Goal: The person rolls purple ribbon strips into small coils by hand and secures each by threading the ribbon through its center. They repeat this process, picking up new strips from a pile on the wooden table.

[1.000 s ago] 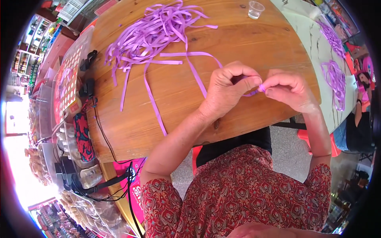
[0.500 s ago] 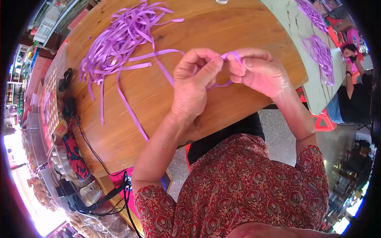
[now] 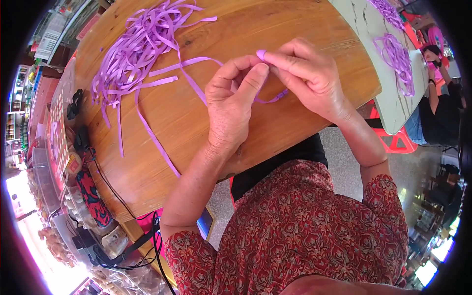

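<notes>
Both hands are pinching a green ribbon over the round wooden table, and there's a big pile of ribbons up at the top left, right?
Not quite: the ribbon is purple, not green, as the head view shows. The left hand and right hand do pinch it over the wooden table, with the ribbon pile upper left.

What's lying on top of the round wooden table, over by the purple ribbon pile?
On the wooden table lies a loose pile of purple ribbon strips, one long strip trailing toward its near edge. Both hands hide the wood under them.
</notes>
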`<action>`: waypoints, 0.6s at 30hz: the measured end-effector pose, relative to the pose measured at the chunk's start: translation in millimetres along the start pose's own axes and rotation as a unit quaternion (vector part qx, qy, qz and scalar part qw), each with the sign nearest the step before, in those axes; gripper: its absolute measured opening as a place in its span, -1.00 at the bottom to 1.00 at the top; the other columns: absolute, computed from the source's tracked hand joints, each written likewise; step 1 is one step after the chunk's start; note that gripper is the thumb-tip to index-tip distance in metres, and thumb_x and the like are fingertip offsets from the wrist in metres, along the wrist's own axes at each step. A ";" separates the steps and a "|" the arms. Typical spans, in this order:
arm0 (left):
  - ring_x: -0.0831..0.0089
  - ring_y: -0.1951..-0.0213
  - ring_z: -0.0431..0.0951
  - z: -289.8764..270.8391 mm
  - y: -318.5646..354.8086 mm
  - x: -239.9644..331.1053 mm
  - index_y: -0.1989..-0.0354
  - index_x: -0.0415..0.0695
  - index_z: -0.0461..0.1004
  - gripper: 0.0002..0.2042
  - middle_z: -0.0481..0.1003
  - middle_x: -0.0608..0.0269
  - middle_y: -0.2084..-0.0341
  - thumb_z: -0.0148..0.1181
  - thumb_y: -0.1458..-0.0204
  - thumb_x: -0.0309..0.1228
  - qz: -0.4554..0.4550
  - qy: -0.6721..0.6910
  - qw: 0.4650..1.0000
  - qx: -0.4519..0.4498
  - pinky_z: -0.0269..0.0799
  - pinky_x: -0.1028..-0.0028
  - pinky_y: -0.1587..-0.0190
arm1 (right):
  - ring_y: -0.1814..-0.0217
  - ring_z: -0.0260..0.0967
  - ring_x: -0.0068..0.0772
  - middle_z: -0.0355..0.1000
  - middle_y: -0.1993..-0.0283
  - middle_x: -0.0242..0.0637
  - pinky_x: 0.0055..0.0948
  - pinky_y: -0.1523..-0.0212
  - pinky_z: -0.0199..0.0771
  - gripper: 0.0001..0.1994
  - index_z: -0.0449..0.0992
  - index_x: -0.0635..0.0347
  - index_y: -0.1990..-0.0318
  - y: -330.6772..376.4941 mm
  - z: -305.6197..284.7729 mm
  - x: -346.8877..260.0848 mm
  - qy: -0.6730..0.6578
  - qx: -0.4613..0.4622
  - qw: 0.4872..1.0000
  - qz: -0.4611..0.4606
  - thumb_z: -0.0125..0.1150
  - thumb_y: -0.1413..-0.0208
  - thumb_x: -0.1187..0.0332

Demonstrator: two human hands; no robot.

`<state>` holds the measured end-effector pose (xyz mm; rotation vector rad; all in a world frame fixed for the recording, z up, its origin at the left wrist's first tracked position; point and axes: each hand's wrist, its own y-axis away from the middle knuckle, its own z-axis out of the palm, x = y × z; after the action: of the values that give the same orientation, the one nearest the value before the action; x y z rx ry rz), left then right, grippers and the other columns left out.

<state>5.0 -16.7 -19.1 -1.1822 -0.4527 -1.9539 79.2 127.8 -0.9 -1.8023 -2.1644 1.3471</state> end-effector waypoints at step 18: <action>0.72 0.35 0.37 1.4 3.2 7.8 0.31 -0.22 0.48 -0.92 0.47 0.40 0.40 0.16 -0.02 -0.50 -0.023 -0.020 0.999 -0.011 0.24 0.72 0.31 | 0.20 0.34 -0.62 0.41 0.24 -0.40 -0.63 0.18 0.38 -0.72 0.41 0.27 0.06 -0.2 -6.7 -6.8 -0.386 -0.036 0.884 0.262 0.09 -0.03 0.63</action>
<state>6.4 -21.2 -12.1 -1.2369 -0.4833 -1.9821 84.8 126.2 6.8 -2.2557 -2.0638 2.4999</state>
